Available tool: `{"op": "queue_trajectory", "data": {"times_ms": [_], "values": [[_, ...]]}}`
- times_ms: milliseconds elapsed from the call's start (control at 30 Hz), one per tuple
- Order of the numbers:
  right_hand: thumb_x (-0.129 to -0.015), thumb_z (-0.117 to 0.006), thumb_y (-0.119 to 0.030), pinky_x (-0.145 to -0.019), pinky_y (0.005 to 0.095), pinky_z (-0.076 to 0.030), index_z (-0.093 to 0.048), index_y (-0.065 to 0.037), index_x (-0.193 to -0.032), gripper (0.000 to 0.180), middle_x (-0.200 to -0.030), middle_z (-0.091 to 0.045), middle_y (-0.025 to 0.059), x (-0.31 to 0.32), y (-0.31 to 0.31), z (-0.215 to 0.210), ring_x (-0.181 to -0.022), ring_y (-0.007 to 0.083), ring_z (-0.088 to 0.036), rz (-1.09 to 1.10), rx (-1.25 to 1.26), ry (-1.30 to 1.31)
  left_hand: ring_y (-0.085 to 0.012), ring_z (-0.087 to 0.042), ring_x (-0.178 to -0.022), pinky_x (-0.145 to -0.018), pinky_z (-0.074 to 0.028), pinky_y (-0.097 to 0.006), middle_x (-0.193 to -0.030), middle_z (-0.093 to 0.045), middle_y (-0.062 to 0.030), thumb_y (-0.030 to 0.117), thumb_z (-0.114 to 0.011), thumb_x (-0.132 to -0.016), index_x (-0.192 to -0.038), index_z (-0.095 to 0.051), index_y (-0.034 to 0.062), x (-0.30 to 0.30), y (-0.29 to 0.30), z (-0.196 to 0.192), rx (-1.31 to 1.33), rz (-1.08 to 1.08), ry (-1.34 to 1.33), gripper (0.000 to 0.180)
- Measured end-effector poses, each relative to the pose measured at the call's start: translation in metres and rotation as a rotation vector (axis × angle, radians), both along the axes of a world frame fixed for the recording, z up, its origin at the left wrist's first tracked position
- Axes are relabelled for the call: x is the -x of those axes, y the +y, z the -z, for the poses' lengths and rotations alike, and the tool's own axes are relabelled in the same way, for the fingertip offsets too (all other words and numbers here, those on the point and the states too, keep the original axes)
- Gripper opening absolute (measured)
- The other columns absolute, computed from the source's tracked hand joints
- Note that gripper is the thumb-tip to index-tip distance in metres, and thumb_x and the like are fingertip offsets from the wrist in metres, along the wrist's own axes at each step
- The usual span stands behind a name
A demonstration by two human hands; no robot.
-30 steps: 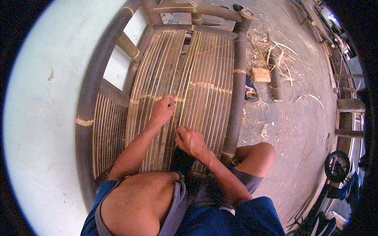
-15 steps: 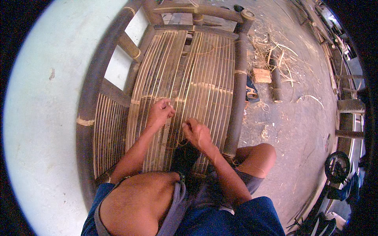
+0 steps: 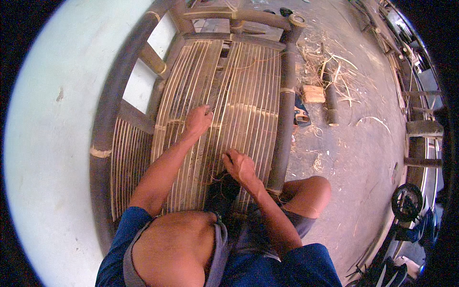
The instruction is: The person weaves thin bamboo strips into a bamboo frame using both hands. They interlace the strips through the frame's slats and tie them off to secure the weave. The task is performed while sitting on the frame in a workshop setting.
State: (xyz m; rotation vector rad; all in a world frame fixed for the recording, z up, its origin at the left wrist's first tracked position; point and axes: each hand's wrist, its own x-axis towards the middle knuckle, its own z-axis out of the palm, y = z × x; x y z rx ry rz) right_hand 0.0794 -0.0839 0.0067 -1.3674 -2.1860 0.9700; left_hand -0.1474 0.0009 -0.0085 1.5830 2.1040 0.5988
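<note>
A bamboo bench (image 3: 287, 115) with a seat of narrow slats (image 3: 253, 91) stretches out in front of me. My left hand (image 3: 198, 120) is over the middle of the seat, its fingers curled together. Whatever they hold is too small to make out. Nearer to me and to the right, my right hand (image 3: 240, 166) has thumb and fingers pinched together just above the slats. What lies in the pinch is hidden. Fine brownish strands (image 3: 219, 180) loop loosely by the right hand, over a dark gap between the slats.
A pale wall (image 3: 52, 143) runs along the left. On the floor to the right lie a handsaw with an orange-and-black handle (image 3: 301, 116), a wood block (image 3: 313, 93), a bamboo pole (image 3: 330, 98) and shavings (image 3: 342, 71). A wheel (image 3: 407, 202) stands at the far right.
My left hand has moved a little farther from me along the slats, its arm more stretched. The right hand remains almost in place, still pinched.
</note>
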Motion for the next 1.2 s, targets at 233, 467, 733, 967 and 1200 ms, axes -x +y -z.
{"op": "queue_trajectory", "data": {"times_ms": [233, 467, 733, 967, 1200], "values": [[-0.093, -0.060, -0.026, -0.067, 0.0503, -0.051, -0.063, -0.004, -0.091, 0.022, -0.085, -0.066, 0.0202, -0.006, 0.004, 0.000, -0.079, 0.0423, -0.065, 0.005, 0.041, 0.060, -0.0335, -0.071, -0.086, -0.080, -0.055, -0.045, -0.092, -0.072, -0.0194, 0.033, -0.067, -0.087, -0.105, -0.070, -0.0005, -0.005, 0.018, 0.008, 0.134, 0.006, 0.177, 0.038], [-0.094, -0.059, -0.025, -0.067, 0.0509, -0.050, -0.062, -0.004, -0.091, 0.022, -0.083, -0.064, 0.0205, -0.006, 0.003, 0.004, -0.080, 0.0425, -0.064, -0.002, 0.030, 0.007, -0.0154, -0.066, -0.051, -0.054, -0.053, -0.033, -0.062, -0.068, -0.0062, 0.024, -0.063, -0.089, -0.087, -0.071, 0.0049, 0.005, 0.019, -0.003, 0.214, -0.156, -0.376, 0.021], [-0.092, -0.061, -0.033, -0.066, 0.0501, -0.054, -0.065, -0.008, -0.099, 0.026, -0.089, -0.069, 0.0196, -0.010, 0.000, 0.008, -0.077, 0.0416, -0.067, 0.005, -0.047, 0.109, -0.0309, -0.069, -0.065, -0.066, -0.055, -0.044, -0.068, -0.069, -0.0127, 0.025, -0.058, -0.090, -0.083, -0.072, 0.0065, -0.001, 0.020, 0.019, 0.137, -0.235, -0.169, 0.024], [-0.097, -0.057, -0.026, -0.067, 0.0457, -0.051, -0.065, -0.001, -0.104, 0.027, -0.082, -0.066, 0.0231, -0.009, 0.000, 0.001, -0.075, 0.0361, -0.067, 0.063, 0.014, 0.148, -0.0415, -0.065, -0.082, -0.075, -0.051, -0.050, -0.087, -0.067, -0.0200, 0.024, -0.058, -0.091, -0.092, -0.067, 0.0051, -0.018, 0.016, -0.002, -0.273, -0.196, 0.074, 0.021], [-0.103, -0.046, -0.037, -0.083, 0.0370, -0.051, -0.060, 0.003, -0.123, 0.047, -0.109, -0.067, 0.0158, -0.030, 0.012, -0.048, -0.098, 0.0260, -0.064, 0.400, 0.504, 0.737, -0.0408, -0.063, -0.090, -0.077, -0.051, -0.049, -0.096, -0.066, -0.0166, 0.014, -0.060, -0.087, -0.100, -0.061, 0.0062, -0.097, -0.051, -0.076, -0.201, 0.363, -0.223, 0.015]]}}
